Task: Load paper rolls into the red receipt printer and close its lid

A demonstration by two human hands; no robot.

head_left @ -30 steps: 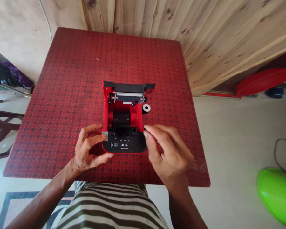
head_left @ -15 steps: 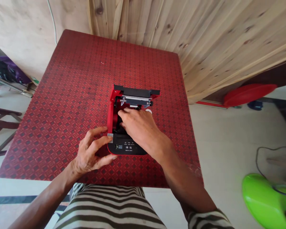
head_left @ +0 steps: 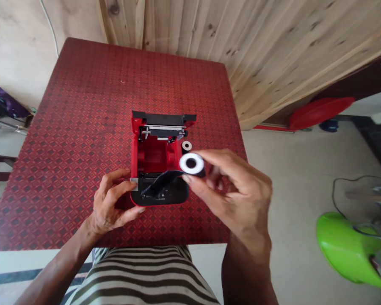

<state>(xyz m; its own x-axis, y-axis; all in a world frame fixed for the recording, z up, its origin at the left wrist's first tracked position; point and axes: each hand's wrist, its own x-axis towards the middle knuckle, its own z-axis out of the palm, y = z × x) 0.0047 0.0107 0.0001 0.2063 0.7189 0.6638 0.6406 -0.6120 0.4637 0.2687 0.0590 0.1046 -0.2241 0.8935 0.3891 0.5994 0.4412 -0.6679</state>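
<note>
A small red and black printer [head_left: 160, 199] stands on the table with its lid [head_left: 163, 120] raised, showing a red inner bay with no roll in it. My left hand [head_left: 112, 201] grips its front left corner, fingers on the side and top, thumb at the front edge. Between thumb and fingers of my right hand [head_left: 238, 190] is a paper roll [head_left: 197, 160], white at the end with a dark hole and black outside. From it a loose black strip [head_left: 160, 183] hangs over the printer's front panel. A second similar roll [head_left: 186, 146] stands beside the printer's right side.
A red patterned cloth [head_left: 92, 114] covers the table. Wooden planks [head_left: 184, 29] form the wall behind. On the floor at right are a green plastic seat [head_left: 339, 245], a cable and a red round object [head_left: 320, 112].
My right hand has come out of the printer's bay, up and to the right, with the paper roll in it. My left hand stays on the corner. The view has shifted slightly.
</note>
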